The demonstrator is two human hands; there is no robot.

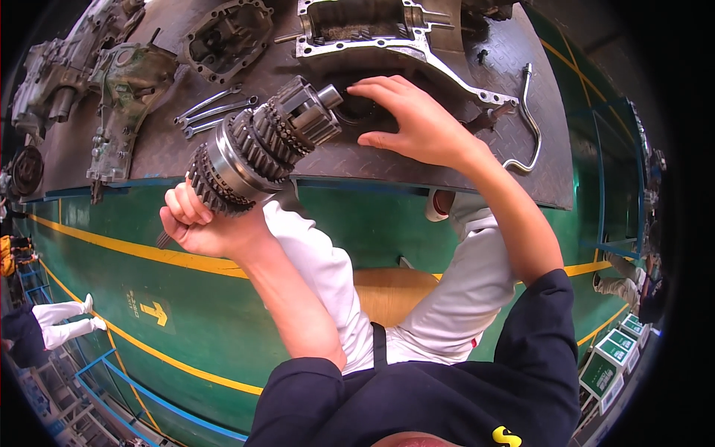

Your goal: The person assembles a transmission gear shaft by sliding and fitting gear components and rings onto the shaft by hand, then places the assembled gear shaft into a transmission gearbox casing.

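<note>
My left hand grips the lower end of a steel gear shaft with several toothed gears on it. The shaft tilts up to the right, its tip close to my right hand. My right hand rests with fingers spread on the dark checker-plate workbench, over a round dark part just below an open aluminium gearbox housing.
Wrenches lie on the bench left of the shaft. More gearbox casings and a cover sit at the back left. A bent metal rod lies at the right. Below is a green floor with yellow lines; another person's legs stand at lower left.
</note>
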